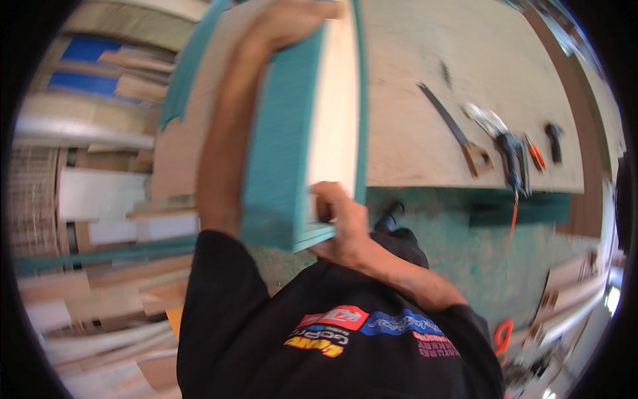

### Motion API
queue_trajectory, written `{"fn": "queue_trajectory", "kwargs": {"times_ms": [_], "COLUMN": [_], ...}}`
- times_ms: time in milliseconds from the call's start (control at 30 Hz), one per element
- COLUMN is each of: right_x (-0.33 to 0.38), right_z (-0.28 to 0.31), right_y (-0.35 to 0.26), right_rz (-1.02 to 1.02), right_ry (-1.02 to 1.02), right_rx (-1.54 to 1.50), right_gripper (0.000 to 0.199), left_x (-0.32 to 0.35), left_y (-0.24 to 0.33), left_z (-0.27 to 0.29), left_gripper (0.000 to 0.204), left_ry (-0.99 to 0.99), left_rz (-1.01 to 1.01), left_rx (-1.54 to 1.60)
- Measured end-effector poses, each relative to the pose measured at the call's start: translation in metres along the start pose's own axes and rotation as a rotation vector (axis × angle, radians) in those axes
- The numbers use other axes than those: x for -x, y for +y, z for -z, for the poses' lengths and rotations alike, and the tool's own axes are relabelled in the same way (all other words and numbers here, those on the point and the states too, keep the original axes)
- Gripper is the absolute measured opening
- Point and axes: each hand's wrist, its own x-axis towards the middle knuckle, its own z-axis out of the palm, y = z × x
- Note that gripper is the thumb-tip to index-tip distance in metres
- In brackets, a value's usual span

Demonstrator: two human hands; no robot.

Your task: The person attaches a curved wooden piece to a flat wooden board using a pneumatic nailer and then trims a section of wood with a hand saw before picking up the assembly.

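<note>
A long, narrow teal wooden box (279, 146) with a pale inside is tilted up in front of me, over the table's near edge. Its open side faces to the right. My left hand (299, 21) is closed over the top edge of its far end, and my left forearm runs along its left side. At the near end, my right hand (342, 216) grips the corner, thumb below and curled fingers over the inside. Motion blurs the box and my left hand a little.
On the plywood table (412, 153) to the right lie a handsaw (455, 126), a corded power tool (512, 156), orange-handled pliers (534, 151) and a dark tool (554, 141). An orange cord (513, 229) hangs off the edge. Stacked boards (106, 219) fill the left side.
</note>
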Motion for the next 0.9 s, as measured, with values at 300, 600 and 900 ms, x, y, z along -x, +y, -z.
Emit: {"fn": "queue_trajectory", "kwargs": {"times_ms": [300, 600, 900], "right_x": [0.011, 0.017, 0.034], "right_z": [0.009, 0.020, 0.083], "right_y": [0.018, 0.015, 0.104], "right_rz": [0.048, -0.034, -0.697], "right_ry": [0.005, -0.038, 0.056], "right_rx": [0.060, 0.046, -0.367], "right_gripper": [0.082, 0.082, 0.062], "left_x": [0.003, 0.006, 0.070], "left_y": [0.041, 0.049, 0.067], "left_z": [-0.014, -0.021, 0.022], "left_gripper": [0.077, 0.069, 0.063], "left_ry": [0.050, 0.107, 0.017], "left_rz": [0.063, 0.063, 0.227], "left_rx": [0.132, 0.178, 0.346]}}
